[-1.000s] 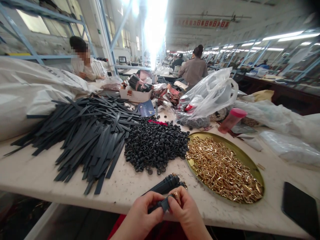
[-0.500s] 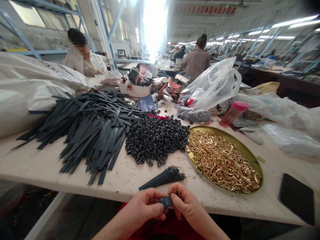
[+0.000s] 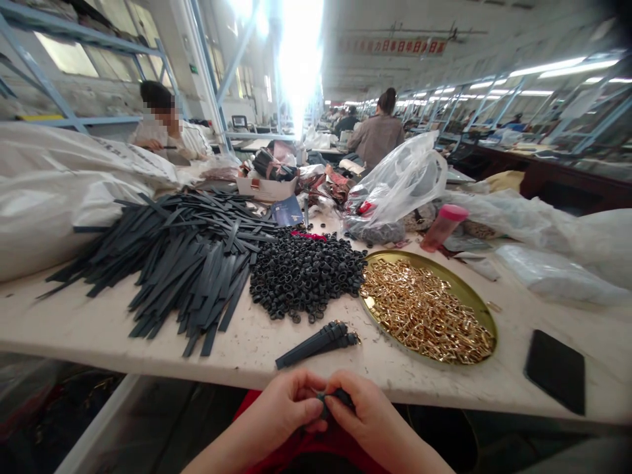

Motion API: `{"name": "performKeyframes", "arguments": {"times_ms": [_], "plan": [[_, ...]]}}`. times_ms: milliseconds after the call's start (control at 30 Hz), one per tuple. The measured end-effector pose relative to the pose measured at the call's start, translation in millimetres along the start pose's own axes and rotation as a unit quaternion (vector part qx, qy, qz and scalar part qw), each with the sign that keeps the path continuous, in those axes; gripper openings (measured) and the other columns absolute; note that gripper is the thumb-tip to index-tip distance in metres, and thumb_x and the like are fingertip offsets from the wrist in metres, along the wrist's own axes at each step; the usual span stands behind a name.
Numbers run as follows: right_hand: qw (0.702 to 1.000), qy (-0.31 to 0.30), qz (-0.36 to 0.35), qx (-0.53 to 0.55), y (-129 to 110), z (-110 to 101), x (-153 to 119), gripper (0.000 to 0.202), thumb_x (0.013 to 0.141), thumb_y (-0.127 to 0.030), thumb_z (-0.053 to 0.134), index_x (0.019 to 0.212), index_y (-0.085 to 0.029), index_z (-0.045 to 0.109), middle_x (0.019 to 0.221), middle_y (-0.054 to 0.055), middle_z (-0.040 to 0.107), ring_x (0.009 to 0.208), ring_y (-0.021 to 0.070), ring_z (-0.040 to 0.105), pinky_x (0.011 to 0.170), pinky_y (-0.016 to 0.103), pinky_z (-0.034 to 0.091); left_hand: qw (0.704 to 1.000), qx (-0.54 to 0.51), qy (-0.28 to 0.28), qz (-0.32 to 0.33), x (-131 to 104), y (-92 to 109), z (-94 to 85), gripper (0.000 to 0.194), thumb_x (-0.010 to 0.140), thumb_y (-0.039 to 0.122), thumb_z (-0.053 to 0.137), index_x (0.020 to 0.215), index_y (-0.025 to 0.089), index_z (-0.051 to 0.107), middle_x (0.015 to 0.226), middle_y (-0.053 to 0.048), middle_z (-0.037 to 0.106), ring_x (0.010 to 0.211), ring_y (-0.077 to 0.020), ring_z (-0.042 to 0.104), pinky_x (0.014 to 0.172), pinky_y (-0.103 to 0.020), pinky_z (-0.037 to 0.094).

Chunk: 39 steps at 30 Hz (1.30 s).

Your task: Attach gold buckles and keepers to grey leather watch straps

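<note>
Just in front of the table's near edge, my left hand [image 3: 291, 403] and my right hand [image 3: 360, 407] meet, both closed on a dark strap [image 3: 342, 396]. Most of the strap is hidden by my fingers. Behind them on the table lies a small stack of finished-looking dark straps [image 3: 316, 345] with loops and gold buckles at one end. Farther back is a heap of small black loops [image 3: 306, 273]. To its left spreads a pile of long dark strips [image 3: 197, 263]. Gold buckles [image 3: 424, 309] fill an oval gold tray [image 3: 474, 296] on the right.
A black phone [image 3: 555, 372] lies near the right front edge. Behind the tray stand a pink-capped bottle [image 3: 444, 227] and a clear plastic bag [image 3: 399, 184]. A large white sack [image 3: 44, 197] rests at the left. Two co-workers [image 3: 378, 131] sit beyond the table.
My hands have drawn closer together around the strap, and less of it shows between my fingers. The view has shifted slightly. The piles on the table look the same.
</note>
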State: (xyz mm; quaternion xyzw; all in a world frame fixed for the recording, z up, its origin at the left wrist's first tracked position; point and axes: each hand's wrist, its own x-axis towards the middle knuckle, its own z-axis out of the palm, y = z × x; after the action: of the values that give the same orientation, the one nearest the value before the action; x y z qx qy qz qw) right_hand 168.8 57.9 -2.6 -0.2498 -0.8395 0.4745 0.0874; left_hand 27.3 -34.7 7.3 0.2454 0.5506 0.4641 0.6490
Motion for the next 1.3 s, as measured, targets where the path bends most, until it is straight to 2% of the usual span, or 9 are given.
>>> {"name": "performKeyframes", "arguments": {"times_ms": [200, 367, 533, 667, 733, 833, 1033, 1167, 1300], "plan": [[1.000, -0.006, -0.012, 0.026, -0.6, 2.9, -11.4, 0.024, 0.088, -0.031, 0.028, 0.085, -0.021, 0.050, 0.071, -0.001, 0.056, 0.066, 0.0121, 0.050, 0.060, 0.023, 0.037, 0.999, 0.030, -0.041, 0.005, -14.3, 7.0, 3.7, 0.032, 0.064, 0.012, 0.055, 0.096, 0.011, 0.056, 0.068, 0.002, 0.063, 0.059, -0.0078, 0.055, 0.059, -0.019, 0.040], [0.996, -0.022, -0.031, -0.075, -5.1, 0.8, -11.6, 0.016, 0.082, -0.022, 0.038, 0.079, -0.021, 0.054, 0.077, 0.001, 0.063, 0.070, 0.0145, 0.055, 0.061, 0.025, 0.037, 0.995, 0.094, -0.011, 0.014, -13.2, 3.1, 4.7, 0.034, 0.062, 0.010, 0.051, 0.095, 0.011, 0.058, 0.066, 0.001, 0.064, 0.059, -0.0102, 0.056, 0.057, -0.020, 0.039], [0.998, -0.043, -0.030, -0.039, -0.2, -2.0, -13.1, 0.016, 0.082, -0.021, 0.038, 0.085, -0.022, 0.054, 0.082, 0.001, 0.064, 0.075, 0.0139, 0.058, 0.065, 0.024, 0.041, 0.992, 0.122, -0.028, 0.005, -5.7, -4.5, -0.5, 0.035, 0.062, 0.012, 0.053, 0.097, 0.013, 0.057, 0.065, 0.001, 0.064, 0.056, -0.0097, 0.055, 0.050, -0.017, 0.035], [0.999, -0.014, -0.014, -0.045, 11.8, 0.3, -9.4, 0.022, 0.084, -0.024, 0.035, 0.100, -0.021, 0.049, 0.093, 0.004, 0.063, 0.084, 0.0163, 0.058, 0.074, 0.028, 0.042, 0.983, 0.156, -0.069, -0.061, -2.8, -1.1, -5.3, 0.016, 0.070, 0.022, 0.046, 0.075, 0.012, 0.057, 0.065, -0.002, 0.063, 0.049, -0.0079, 0.054, 0.048, -0.017, 0.038], [0.998, -0.025, -0.022, -0.047, 16.1, 1.2, -5.4, 0.022, 0.084, -0.024, 0.035, 0.101, -0.021, 0.049, 0.092, 0.004, 0.063, 0.084, 0.0165, 0.058, 0.073, 0.029, 0.043, 0.978, 0.180, -0.060, -0.084, 1.9, 1.3, -5.5, 0.017, 0.071, 0.024, 0.042, 0.065, 0.013, 0.052, 0.059, -0.001, 0.060, 0.042, -0.0067, 0.049, 0.043, -0.017, 0.035], [0.999, -0.030, -0.032, -0.032, 20.1, -1.2, 3.0, 0.021, 0.085, -0.024, 0.035, 0.098, -0.022, 0.050, 0.088, 0.003, 0.064, 0.079, 0.0157, 0.058, 0.070, 0.027, 0.043, 0.976, 0.198, -0.044, -0.074, 13.8, 6.3, -4.0, 0.014, 0.069, 0.023, 0.041, 0.063, 0.015, 0.049, 0.054, 0.002, 0.057, 0.039, -0.0071, 0.046, 0.039, -0.016, 0.032], [0.999, 0.037, -0.029, -0.011, 27.0, -20.5, 26.3, 0.022, 0.086, -0.026, 0.034, 0.102, -0.021, 0.048, 0.089, 0.004, 0.064, 0.079, 0.0158, 0.058, 0.069, 0.028, 0.043, 0.959, 0.282, -0.031, 0.008, 31.8, 32.3, -5.1, 0.017, 0.073, 0.028, 0.042, 0.068, 0.016, 0.052, 0.059, 0.003, 0.056, 0.047, -0.0087, 0.050, 0.046, -0.018, 0.036], [0.999, 0.030, -0.025, -0.003, 26.8, -30.2, 34.8, 0.023, 0.085, -0.026, 0.035, 0.104, -0.021, 0.046, 0.085, 0.004, 0.062, 0.079, 0.0157, 0.057, 0.070, 0.028, 0.043, 0.961, 0.267, -0.064, -0.027, 33.5, 47.8, -8.6, 0.024, 0.076, 0.035, 0.039, 0.065, 0.016, 0.051, 0.059, 0.002, 0.056, 0.046, -0.0086, 0.047, 0.047, -0.019, 0.037], [0.999, -0.004, -0.025, -0.026, 25.7, -28.7, 32.5, 0.023, 0.086, -0.026, 0.034, 0.103, -0.023, 0.049, 0.079, 0.002, 0.062, 0.072, 0.0149, 0.057, 0.065, 0.027, 0.043, 0.961, 0.264, -0.068, -0.046, 38.5, 48.0, -8.6, 0.022, 0.075, 0.033, 0.041, 0.062, 0.016, 0.048, 0.053, 0.003, 0.053, 0.041, -0.0069, 0.043, 0.041, -0.017, 0.029]]}}
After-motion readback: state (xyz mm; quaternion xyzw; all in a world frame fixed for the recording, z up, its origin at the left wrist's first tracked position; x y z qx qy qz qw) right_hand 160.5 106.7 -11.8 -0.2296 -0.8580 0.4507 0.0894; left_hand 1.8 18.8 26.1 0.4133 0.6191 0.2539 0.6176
